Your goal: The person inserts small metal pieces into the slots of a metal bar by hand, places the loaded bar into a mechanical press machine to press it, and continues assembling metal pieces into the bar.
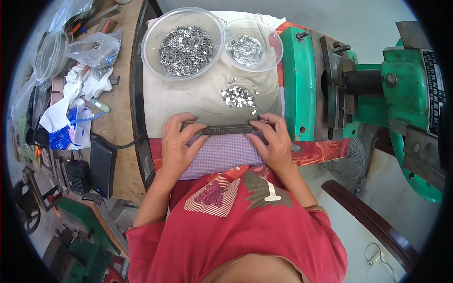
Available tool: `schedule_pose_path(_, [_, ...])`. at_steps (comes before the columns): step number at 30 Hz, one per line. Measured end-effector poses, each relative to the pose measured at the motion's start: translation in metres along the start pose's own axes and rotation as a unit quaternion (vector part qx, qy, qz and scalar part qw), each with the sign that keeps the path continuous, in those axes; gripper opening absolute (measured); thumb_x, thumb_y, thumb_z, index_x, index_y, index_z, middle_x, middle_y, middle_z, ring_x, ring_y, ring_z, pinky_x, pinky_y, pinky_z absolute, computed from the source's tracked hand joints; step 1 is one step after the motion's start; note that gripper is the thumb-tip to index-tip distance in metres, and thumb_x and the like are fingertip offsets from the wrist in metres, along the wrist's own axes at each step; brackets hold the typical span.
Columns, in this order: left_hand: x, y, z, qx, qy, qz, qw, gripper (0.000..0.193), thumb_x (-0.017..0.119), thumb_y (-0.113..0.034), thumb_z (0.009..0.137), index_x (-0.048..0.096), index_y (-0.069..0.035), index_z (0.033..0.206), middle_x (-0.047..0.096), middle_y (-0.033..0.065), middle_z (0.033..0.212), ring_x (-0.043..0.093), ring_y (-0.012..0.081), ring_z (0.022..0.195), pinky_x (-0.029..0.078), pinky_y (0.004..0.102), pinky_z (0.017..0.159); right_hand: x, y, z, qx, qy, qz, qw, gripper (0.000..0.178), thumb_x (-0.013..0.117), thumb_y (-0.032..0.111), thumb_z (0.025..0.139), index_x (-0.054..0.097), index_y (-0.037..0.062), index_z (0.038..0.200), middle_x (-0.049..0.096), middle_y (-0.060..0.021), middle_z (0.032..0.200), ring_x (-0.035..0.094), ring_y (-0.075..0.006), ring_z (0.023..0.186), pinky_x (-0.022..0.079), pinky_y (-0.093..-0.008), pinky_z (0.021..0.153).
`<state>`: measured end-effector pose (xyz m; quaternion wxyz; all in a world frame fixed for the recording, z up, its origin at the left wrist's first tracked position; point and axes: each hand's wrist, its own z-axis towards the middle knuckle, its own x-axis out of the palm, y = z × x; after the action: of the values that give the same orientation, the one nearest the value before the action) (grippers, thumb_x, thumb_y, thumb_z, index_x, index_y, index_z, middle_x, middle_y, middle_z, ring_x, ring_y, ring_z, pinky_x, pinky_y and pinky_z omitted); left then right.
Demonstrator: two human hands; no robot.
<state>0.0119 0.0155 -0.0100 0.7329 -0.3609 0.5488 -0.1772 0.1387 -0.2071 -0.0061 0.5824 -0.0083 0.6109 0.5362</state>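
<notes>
Two hands meet at the centre of the frame on a long dark metal strip [225, 129]. The left hand [178, 147] pinches its left end, fingers curled over the top; the right hand [276, 144] pinches the right end likewise. Both forearms rise from the lower edge. The strip lies across a purple cloth [222, 155]. Above it, a loose heap of small metal pieces [239, 96] sits on grey cloth [188, 99], with open room on that cloth to its left. Farther up stand two clear bowls: a large bowl [184, 42] and a smaller bowl [252, 45]. One green machine [302, 80] borders the right side.
</notes>
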Motion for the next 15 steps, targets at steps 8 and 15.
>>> schedule_pose_path(8, [0.0007, 0.0012, 0.0002, 0.0, 0.0, -0.001, 1.0, 0.032, 0.082, -0.013, 0.07, 0.073, -0.01, 0.1, 0.06, 0.008, 0.11, 0.059, 0.0257, 0.099, 0.042, 0.0389, 0.088, 0.0014, -0.0012, -0.0001, -0.004, -0.006, -0.001, 1.0, 0.035, 0.082, 0.008, 0.075, 0.07, 0.002, 0.106, 0.059, -0.0142, 0.111, 0.062, -0.0301, 0.101, 0.054, -0.0385, 0.083])
schedule_pose_path(15, [0.0012, 0.001, -0.0001, 0.006, -0.002, 0.007, 1.0, 0.031, 0.081, -0.013, 0.071, 0.072, -0.01, 0.101, 0.06, 0.0079, 0.11, 0.059, 0.0249, 0.098, 0.042, 0.0386, 0.087, 0.002, -0.0008, -0.0014, -0.003, -0.003, -0.003, 1.0, 0.035, 0.082, 0.008, 0.074, 0.07, 0.0018, 0.106, 0.06, -0.0134, 0.111, 0.062, -0.0295, 0.099, 0.053, -0.0384, 0.083])
